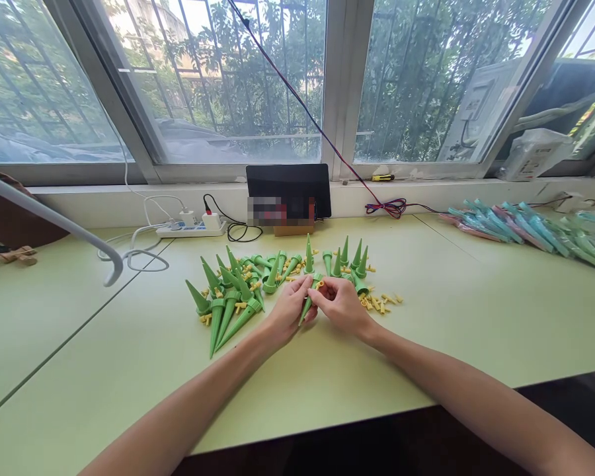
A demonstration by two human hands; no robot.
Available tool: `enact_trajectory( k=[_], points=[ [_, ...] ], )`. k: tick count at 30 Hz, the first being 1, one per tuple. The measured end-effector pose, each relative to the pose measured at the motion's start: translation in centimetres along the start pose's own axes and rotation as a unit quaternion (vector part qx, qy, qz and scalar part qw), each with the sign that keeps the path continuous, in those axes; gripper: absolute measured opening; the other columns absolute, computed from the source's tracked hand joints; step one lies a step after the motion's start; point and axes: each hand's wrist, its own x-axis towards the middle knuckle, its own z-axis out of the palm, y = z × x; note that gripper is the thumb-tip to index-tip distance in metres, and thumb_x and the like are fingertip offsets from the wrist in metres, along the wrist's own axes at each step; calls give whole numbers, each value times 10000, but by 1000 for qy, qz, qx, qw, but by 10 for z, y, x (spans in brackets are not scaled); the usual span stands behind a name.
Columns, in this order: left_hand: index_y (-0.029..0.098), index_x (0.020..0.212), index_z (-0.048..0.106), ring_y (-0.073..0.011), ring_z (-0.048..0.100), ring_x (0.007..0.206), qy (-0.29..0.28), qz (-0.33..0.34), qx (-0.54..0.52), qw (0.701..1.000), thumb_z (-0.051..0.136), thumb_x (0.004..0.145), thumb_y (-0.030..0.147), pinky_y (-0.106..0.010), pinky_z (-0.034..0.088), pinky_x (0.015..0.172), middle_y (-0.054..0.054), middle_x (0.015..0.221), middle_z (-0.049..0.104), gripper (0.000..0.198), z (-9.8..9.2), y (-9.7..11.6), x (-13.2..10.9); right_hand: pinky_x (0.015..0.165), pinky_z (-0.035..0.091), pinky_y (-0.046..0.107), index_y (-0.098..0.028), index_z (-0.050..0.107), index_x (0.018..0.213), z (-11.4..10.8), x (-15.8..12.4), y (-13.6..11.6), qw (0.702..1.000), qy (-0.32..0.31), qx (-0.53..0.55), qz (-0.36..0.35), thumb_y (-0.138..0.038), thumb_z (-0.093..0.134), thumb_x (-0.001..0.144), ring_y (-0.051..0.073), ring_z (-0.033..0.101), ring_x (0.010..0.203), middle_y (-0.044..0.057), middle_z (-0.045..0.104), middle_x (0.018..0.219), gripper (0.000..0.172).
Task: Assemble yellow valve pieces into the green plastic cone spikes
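A green plastic plant watering spike (306,309) is gripped in my left hand (288,305), its point slanting down toward me. My right hand (344,305) pinches a small yellow valve piece (319,285) against the spike's wide capped end. Whether the piece sits in the cap or only touches it, I cannot tell. Left of my hands lies a heap of green spikes (231,311), some standing point up, with yellow pieces among them. More upright spikes (344,254) stand just beyond my right hand. Loose yellow valve pieces (377,304) are scattered to its right.
At the back, a black tablet (288,182) leans on a brown stand below the windows. A white power strip (191,228) with cables lies to its left. Bundled red-blue wire (387,207) and bagged coloured items (520,225) lie at back right. A white curved bar (54,215) reaches in from the left.
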Motion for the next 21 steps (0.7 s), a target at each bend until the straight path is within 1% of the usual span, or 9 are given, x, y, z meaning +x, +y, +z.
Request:
enact_trajectory(
  k=[5,8,11,14,17,21],
  points=[
    [177,766,506,-49,376,327,12,-6,3,1000,720,811,529,-145,259,302,93,470,418,415,0,1,0,501,294,254,-209,417,597,0,-1,-1,1000,3,-18,-18,-360,645,820,104,376,529,-48,428,551,353],
    [170,790,537,-48,392,348,26,-6,-3,1000,738,800,509,-149,276,313,85,509,440,394,-1,0,2,498,298,252,-211,426,598,0,-2,0,999,4,-23,-23,-342,648,811,108,386,530,-46,435,549,335],
    [171,881,588,-51,412,368,33,-6,-21,999,775,765,490,-162,309,329,80,546,471,388,-2,-2,3,496,302,250,-211,434,601,0,-1,1,1000,2,-21,-21,-331,651,806,106,389,522,-50,435,545,321],
    [175,993,617,-55,418,378,37,0,-26,999,793,745,487,-177,327,331,76,575,495,436,-3,-3,4,497,306,248,-208,443,606,0,0,2,1000,0,-16,-19,-316,658,794,103,392,521,-51,446,551,305],
    [181,1063,620,-55,423,393,45,13,-25,999,785,758,477,-184,350,338,67,603,515,456,-3,-2,5,497,310,249,-207,452,613,0,1,2,1000,-1,-13,-13,-312,657,791,103,398,524,-49,459,562,291],
    [193,1127,618,-52,420,398,43,14,-28,999,769,776,462,-188,372,352,57,629,540,467,-3,0,4,499,316,252,-209,455,619,-1,1,3,1000,0,-12,-3,-319,658,787,105,402,521,-49,468,565,285]
  ],
)
